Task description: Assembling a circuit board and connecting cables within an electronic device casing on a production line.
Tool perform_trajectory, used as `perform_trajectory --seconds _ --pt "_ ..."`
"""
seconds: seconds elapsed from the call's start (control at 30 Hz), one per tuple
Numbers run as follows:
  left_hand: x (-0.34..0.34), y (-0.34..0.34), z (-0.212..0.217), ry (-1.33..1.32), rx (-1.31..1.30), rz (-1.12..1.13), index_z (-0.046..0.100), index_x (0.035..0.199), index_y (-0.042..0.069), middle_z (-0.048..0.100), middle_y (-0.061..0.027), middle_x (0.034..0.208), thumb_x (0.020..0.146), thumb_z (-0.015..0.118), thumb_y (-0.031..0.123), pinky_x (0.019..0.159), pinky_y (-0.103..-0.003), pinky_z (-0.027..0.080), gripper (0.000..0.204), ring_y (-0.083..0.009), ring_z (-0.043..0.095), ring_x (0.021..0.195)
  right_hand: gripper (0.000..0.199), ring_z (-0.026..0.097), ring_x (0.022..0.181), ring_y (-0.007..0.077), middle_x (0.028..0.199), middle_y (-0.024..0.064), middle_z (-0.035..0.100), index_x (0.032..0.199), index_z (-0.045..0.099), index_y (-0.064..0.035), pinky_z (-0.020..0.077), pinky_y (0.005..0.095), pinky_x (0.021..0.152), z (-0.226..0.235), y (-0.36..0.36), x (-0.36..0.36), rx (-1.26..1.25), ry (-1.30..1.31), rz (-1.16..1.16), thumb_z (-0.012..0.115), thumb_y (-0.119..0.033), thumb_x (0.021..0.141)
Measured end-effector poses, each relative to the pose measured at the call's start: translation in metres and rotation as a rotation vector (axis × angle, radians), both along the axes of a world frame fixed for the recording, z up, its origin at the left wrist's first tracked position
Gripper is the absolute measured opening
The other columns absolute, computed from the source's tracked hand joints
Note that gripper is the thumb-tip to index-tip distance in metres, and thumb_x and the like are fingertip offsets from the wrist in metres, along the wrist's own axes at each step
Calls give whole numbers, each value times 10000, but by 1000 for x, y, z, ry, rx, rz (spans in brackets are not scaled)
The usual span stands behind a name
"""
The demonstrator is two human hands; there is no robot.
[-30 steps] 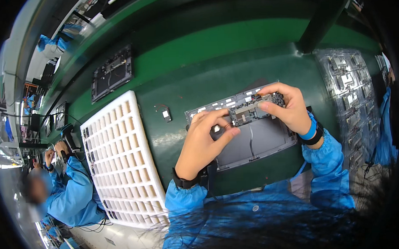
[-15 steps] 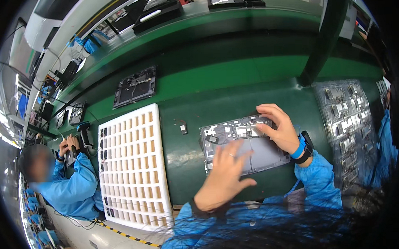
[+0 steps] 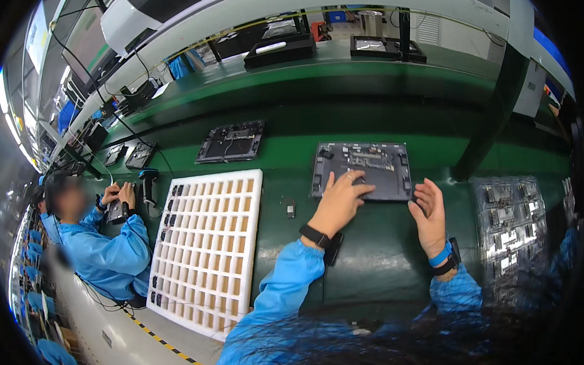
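An open laptop base (image 3: 369, 185) lies on the green workbench, its circuit board and inner parts showing. My left hand (image 3: 339, 202) reaches over its near edge with spread fingers and grips nothing. A ring is on one finger. By the near right corner of the base, my right hand (image 3: 429, 215) is held with its thumb apart from its loosely bent fingers, nothing between them. A small black object (image 3: 334, 248) sits beside my left wrist, partly hidden by it. Left of my left hand lies a small dark part (image 3: 291, 209) with a pale label.
A white foam tray (image 3: 257, 209) with many slots stands at left, a few black parts in it. Clear plastic trays (image 3: 509, 220) of components are at right. Another laptop base (image 3: 231, 141) lies farther back. A co-worker (image 3: 108, 247) sits at left near a handheld scanner (image 3: 149, 186).
The laptop base has moved away from me across the bench. My right hand has come off its top edge to its near right corner. The view has tilted up.
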State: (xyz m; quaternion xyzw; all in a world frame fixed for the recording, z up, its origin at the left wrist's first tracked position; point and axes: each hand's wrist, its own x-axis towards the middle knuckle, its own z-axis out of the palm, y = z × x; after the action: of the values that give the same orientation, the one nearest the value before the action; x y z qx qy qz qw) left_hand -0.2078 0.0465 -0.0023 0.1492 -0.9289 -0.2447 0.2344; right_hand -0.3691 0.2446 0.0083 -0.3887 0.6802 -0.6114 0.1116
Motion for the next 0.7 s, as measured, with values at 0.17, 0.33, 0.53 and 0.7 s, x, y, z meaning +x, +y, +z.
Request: perform_trajectory --seconds 0.17,0.33,0.53,0.7 --pt "-27 -52 -24 87 43 112 758 1205 216 641 -59 1334 873 718 115 1149 -586 356 349 -281 583 1263 640 581 1153 225 1345 142 538 1497 378 -26 495 327 968 1 -1 12 40 -105 64 663 -4 924" --pt "-53 -77 -36 129 -101 330 751 1230 249 611 -83 1406 885 713 112 1176 -669 243 372 -339 526 1354 578 644 954 177 1253 140 590 1438 448 -12 526 309 846 -5 -2 40 113 -10 181 648 43 899" --pt "-64 -92 -34 -99 -92 497 641 1387 313 414 -180 1577 934 680 124 1175 -745 112 493 -396 311 1502 478 675 925 218 1142 104 666 1320 577 -42 501 350 852 8 -5 76 381 200 576 734 -48 869" --pt "-56 -100 -35 -76 -45 560 636 1391 259 440 -168 1564 939 672 119 1163 -752 146 475 -405 353 1478 419 691 896 218 1034 76 714 1264 627 -52 486 349 852 -1 -10 73 364 109 590 751 -69 864"
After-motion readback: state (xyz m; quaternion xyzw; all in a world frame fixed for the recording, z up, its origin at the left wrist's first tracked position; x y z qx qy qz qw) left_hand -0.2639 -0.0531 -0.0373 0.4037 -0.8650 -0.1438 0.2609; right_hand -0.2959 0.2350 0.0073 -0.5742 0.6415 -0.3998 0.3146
